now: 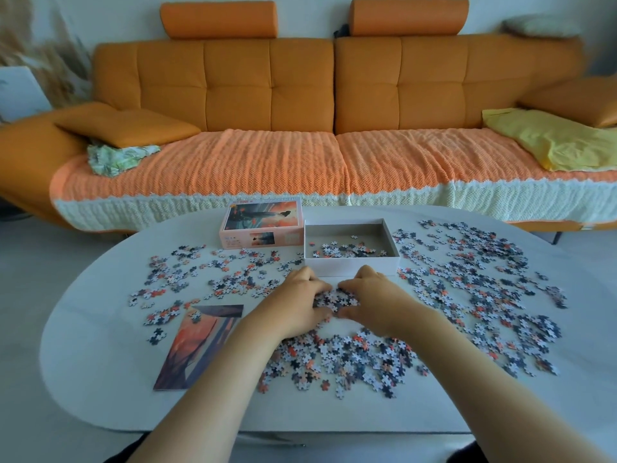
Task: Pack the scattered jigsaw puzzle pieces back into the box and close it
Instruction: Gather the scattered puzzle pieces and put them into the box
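Observation:
An open white box (350,264) stands on the far middle of the table, with several puzzle pieces (347,250) on its floor. Its picture lid (262,225) stands just left of it. Loose pieces cover the table on the left (213,272), on the right (477,285) and in front of me (344,359). My left hand (298,304) and my right hand (374,297) face each other just in front of the box. Their curled fingers close round a small heap of pieces (334,300) between them on the tabletop.
A printed picture sheet (200,345) lies flat on the left near side of the oval white table (100,379), with a few pieces on its top corner. Behind the table runs an orange sofa (300,95) with a knitted cover, cushions and a yellow cloth (551,142).

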A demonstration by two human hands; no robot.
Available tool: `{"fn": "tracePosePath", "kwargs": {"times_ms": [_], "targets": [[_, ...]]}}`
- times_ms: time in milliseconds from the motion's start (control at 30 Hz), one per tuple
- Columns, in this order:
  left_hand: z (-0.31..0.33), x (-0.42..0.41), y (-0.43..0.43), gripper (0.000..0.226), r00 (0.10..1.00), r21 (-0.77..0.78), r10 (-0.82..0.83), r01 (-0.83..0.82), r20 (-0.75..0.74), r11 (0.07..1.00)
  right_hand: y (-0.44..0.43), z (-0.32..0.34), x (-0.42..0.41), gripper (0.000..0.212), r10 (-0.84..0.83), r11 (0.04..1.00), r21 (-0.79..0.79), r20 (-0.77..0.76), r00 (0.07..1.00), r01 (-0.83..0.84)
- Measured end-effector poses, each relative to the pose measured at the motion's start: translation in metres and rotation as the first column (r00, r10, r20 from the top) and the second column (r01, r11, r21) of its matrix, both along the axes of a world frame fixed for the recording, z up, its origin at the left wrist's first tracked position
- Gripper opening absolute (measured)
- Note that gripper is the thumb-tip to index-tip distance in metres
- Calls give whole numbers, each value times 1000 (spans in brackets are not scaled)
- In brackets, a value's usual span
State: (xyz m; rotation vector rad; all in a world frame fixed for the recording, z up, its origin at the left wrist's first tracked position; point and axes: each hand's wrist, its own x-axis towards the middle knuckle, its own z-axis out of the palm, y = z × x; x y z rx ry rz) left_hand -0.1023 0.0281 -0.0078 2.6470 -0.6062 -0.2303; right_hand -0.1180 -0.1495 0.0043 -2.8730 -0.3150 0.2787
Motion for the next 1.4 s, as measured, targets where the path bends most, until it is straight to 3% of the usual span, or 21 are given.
{"fn": "tracePosePath", "kwargs": {"times_ms": [167, 367, 500, 767, 900, 967, 1167, 1267, 1400], "targets": [[3, 3, -5, 28, 1000, -96, 9, -8, 10, 995, 3, 0, 7, 26, -40, 988, 151, 51, 998, 32], [6, 10, -9, 23, 998, -207, 56, -55, -5, 977, 2, 10, 16, 24, -57, 990, 133, 41, 998, 51], [19, 18, -10, 10, 996, -340, 90, -94, -29, 936, -4, 26, 23, 19, -107, 969, 235, 102, 989, 81], [28, 61, -25, 18, 941, -471, 234, -96, 245, 877, -15, 26, 62, 22, -253, 919, 383, 397, 882, 91], [15, 70, -27, 28, 949, -376, 166, -55, 269, 925, -20, 12, 73, 31, -121, 971, 233, 265, 957, 58], [11, 72, -27, 28, 949, -319, 112, -13, 294, 948, -22, 11, 73, 34, -120, 969, 237, 200, 972, 71], [15, 61, -18, 22, 905, -289, 93, 34, 416, 957, -21, 26, 59, 32, -115, 951, 309, 380, 918, -9], [17, 43, -10, 13, 884, -252, 41, 88, 466, 964, -16, 29, 42, 29, -16, 953, 291, 342, 940, -90], [10, 19, -1, 21, 962, -132, -34, 72, 271, 989, -10, 15, 24, 31, 100, 985, 121, 160, 982, -120]]}}
